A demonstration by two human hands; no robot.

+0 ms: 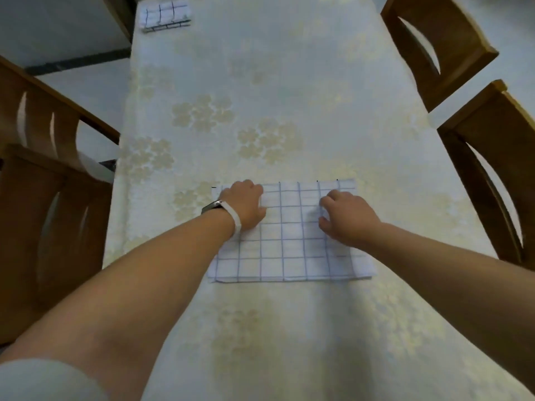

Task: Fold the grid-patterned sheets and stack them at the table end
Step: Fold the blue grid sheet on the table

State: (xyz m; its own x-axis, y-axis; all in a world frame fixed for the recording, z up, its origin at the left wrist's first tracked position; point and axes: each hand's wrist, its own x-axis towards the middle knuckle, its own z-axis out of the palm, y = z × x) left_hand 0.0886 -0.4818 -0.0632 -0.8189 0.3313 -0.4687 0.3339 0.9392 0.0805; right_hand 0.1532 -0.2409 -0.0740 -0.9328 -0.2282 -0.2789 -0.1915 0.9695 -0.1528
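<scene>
Left hand [246, 206], right hand [348, 219]: fingers [330, 199] curled, perhaps pinching sheet [289, 250]; chairs [29, 212] flank; stack [166, 17] beyond.

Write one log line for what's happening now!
step: folding | left hand: on sheet | right hand: on sheet | folded stack: far left

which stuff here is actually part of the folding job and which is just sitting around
Part of the job:
- grid sheet, partly folded, near the table edge
- left hand and right hand, fingers curled on that sheet
- folded stack at the far end
- table

Just lying about:
- wooden chairs on both sides
- wristband on the left wrist
</scene>
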